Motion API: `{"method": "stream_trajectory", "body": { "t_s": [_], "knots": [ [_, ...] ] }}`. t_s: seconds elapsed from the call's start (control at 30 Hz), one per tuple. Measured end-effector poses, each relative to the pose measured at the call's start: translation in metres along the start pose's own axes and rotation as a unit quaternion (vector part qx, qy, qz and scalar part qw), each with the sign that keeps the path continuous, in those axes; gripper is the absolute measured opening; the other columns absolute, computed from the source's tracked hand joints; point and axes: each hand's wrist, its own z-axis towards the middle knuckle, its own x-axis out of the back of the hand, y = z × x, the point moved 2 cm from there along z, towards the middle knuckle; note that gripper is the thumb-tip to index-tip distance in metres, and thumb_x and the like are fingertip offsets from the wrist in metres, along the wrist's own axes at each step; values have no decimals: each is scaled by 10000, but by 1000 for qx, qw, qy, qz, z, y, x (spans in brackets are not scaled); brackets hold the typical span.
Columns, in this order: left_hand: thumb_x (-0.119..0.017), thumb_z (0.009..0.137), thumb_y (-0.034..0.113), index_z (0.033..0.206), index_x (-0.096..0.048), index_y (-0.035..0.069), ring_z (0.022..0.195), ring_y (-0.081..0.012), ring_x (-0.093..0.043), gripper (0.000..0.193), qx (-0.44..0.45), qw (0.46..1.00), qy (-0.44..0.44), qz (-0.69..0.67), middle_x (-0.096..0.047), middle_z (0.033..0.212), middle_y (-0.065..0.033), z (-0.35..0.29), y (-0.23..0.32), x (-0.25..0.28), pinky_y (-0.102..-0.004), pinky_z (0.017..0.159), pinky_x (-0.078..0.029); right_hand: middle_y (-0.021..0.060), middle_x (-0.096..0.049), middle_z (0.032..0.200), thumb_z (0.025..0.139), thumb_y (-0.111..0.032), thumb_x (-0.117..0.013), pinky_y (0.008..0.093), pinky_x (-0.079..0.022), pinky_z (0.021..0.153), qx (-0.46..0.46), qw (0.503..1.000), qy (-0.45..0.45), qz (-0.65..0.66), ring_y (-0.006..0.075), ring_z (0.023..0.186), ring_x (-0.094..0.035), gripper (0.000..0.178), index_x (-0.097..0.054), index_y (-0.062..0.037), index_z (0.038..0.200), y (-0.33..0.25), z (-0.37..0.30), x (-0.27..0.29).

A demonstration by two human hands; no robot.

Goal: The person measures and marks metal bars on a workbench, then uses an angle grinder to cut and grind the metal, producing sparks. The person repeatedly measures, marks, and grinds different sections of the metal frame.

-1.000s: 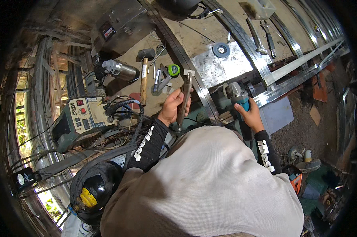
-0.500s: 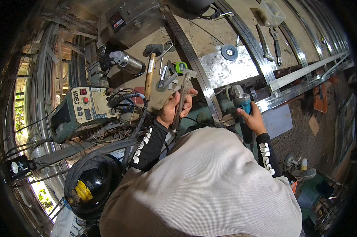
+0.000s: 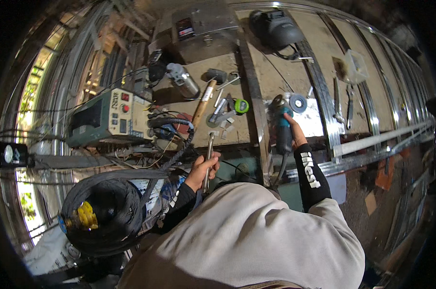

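My left hand (image 3: 202, 172) is closed round a slim metal bar (image 3: 211, 142), held upright by the bench's near edge. To the right, my right hand (image 3: 297, 133) grips a teal and black angle grinder (image 3: 282, 126) by its body, with the fingers partly hidden. The grinder's head lies over a shiny metal sheet (image 3: 310, 121), beside a loose round disc (image 3: 298, 102). Beyond the bar are a green tape measure (image 3: 241, 106), a wooden handle (image 3: 204, 103) and several small metal pieces.
A welding machine (image 3: 113, 118) stands left with cables, above a black cylinder (image 3: 100, 216) with a yellow fitting. A steel canister (image 3: 183, 82), toolbox (image 3: 207, 36) and welding helmet (image 3: 278, 31) sit farther back. Metal rails (image 3: 319, 82), a hammer (image 3: 338, 101) and a wrench (image 3: 349, 106) lie right.
My right hand has carried the grinder forward from the bench's near edge to over the metal sheet. My left hand has drawn nearer to me with the bar. The view has shifted.
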Motion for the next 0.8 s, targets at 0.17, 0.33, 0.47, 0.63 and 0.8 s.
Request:
{"method": "stream_trajectory", "body": {
  "t_s": [0.17, 0.33, 0.47, 0.63, 0.8],
  "knots": [
    [-630, 1031, 268, 1257, -589, 57, 566, -68, -500, 312, -21, 998, 51, -12, -607, 807, -27, -26, -27, 19, -239, 484, -395, 173, -698, 855, 938, -640, -636, 463, -604, 673, -13, 987, -20, 160, 332, 693, -690, 670, -616, 15, 1076, 0, 30, -3],
    [-568, 1061, 262, 1359, -546, 54, 617, -96, -537, 364, -37, 996, 73, 38, -593, 831, -30, -32, -42, 26, -259, 527, -425, 148, -692, 859, 926, -486, -732, 397, -591, 656, -2, 1000, 5, -20, 288, 718, -687, 550, -592, 8, 1124, 35, -27, 21],
    [-611, 1031, 239, 1339, -572, 81, 637, -114, -550, 348, -25, 990, 47, -134, -599, 866, -22, -26, -46, 28, -277, 548, -444, 131, -706, 896, 864, -181, -796, 374, -570, 643, 75, 963, 130, -224, 243, 678, -667, 379, -608, 33, 1115, 30, -54, 43],
    [-681, 996, 173, 1241, -564, 80, 742, -116, -580, 286, -62, 991, 1, -116, -587, 913, -11, -4, -40, 22, -292, 648, -489, 108, -744, 931, 805, -147, -807, 330, -549, 706, 208, 899, 187, -336, 173, 801, -689, 462, -673, 110, 1164, 9, -17, 49],
    [-717, 986, 146, 1157, -574, 73, 812, -126, -603, 235, -129, 991, -4, -40, -605, 950, -11, 24, -31, 4, -294, 737, -511, 209, -747, 970, 804, -268, -830, 390, -565, 787, 301, 766, 243, -513, 310, 850, -736, 484, -716, 68, 1134, 19, 15, 34]
  ]
}}
